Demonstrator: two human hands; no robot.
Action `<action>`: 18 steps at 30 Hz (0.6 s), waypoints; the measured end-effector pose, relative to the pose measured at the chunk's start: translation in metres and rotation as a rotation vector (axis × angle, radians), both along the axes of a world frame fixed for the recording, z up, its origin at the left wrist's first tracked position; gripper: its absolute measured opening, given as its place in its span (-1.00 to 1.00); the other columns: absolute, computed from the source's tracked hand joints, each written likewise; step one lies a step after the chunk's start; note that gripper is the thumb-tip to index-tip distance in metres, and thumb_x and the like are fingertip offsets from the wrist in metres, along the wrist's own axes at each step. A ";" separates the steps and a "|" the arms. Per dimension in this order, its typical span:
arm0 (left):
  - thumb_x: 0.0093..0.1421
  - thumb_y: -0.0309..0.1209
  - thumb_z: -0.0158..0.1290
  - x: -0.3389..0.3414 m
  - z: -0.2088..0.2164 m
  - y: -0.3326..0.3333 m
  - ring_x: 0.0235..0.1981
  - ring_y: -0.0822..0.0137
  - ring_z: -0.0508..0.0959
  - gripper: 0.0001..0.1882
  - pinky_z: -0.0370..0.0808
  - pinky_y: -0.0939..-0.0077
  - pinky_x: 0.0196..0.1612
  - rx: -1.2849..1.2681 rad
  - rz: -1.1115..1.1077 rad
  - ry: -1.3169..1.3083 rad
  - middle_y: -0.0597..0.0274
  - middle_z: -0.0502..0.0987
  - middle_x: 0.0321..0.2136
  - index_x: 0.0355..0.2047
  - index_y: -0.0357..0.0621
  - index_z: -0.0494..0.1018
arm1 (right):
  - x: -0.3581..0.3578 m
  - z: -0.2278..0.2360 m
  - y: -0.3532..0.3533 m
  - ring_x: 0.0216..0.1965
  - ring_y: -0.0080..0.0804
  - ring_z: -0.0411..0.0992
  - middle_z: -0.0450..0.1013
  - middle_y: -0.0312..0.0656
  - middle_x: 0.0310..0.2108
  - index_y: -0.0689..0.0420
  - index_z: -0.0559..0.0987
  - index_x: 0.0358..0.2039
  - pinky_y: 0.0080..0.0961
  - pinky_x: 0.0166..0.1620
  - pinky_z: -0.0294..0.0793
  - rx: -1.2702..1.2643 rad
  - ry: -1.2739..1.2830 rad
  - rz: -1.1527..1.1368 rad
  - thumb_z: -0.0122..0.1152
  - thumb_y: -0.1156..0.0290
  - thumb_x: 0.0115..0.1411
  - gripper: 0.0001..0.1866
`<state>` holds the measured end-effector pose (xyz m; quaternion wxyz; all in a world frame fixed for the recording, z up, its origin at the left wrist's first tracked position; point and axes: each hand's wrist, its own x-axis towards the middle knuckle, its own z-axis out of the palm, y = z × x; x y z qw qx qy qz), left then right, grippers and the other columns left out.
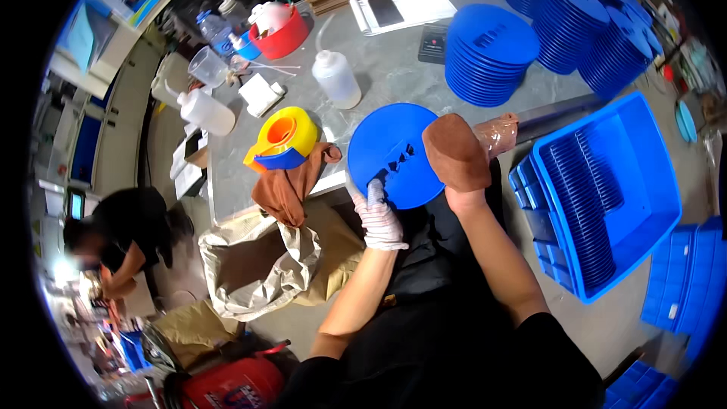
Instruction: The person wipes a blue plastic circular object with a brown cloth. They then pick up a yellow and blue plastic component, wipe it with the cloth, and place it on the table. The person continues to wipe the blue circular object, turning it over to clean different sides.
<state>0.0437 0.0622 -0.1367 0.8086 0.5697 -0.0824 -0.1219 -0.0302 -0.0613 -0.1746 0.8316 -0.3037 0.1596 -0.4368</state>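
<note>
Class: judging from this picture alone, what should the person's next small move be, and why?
Probably slide the brown cloth in the right hand leftward over the blue disc. The gloved left hand grips the disc's lower edge, and the cloth covers only its right side.

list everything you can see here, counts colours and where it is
blue disc: one, blue, held upright over the table edge
brown cloth: one, brown, wrapped over the right hand against the disc
disc stacks: several, blue, far right of the grey table
blue crate: one, blue, right of the person, discs standing in rows inside
squeeze bottles: two, white, on the table
yellow funnel: one, yellow and orange, near table edge
red bowl: one, red, far left of the table
brown rag: one, hanging off the table edge
open sack: one, tan, on the floor
left hand: white glove, gripping the disc's lower edge
right hand: bare wrist, under the cloth
</note>
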 end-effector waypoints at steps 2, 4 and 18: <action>0.16 -0.45 0.00 -0.015 0.011 0.009 0.07 0.24 0.39 -0.35 0.30 0.28 0.18 -0.174 -0.095 0.083 0.12 0.38 0.05 0.27 -0.15 0.12 | -0.023 0.016 0.012 0.24 -0.36 0.23 0.27 -0.28 0.21 0.03 0.29 0.21 -0.34 0.30 0.15 0.017 0.116 -0.060 -0.28 -0.03 0.41 -0.47; 0.14 -0.44 0.09 -0.027 0.020 0.010 0.08 0.21 0.38 -0.31 0.31 0.21 0.19 -0.265 -0.211 0.208 0.13 0.37 0.07 0.28 -0.12 0.11 | -0.041 0.009 0.005 0.24 -0.35 0.23 0.28 -0.28 0.20 0.03 0.29 0.21 -0.32 0.30 0.15 0.069 0.024 -0.093 -0.28 -0.04 0.40 -0.47; -0.02 -0.07 0.34 -0.034 0.024 0.006 0.13 0.12 0.38 -0.07 0.35 0.15 0.18 -0.233 -0.684 0.209 0.11 0.34 0.13 0.27 -0.10 0.13 | -0.107 -0.013 0.012 0.23 -0.48 0.19 0.21 -0.37 0.21 -0.09 0.23 0.24 -0.40 0.27 0.18 0.070 -0.035 -0.173 -0.13 0.00 0.37 -0.50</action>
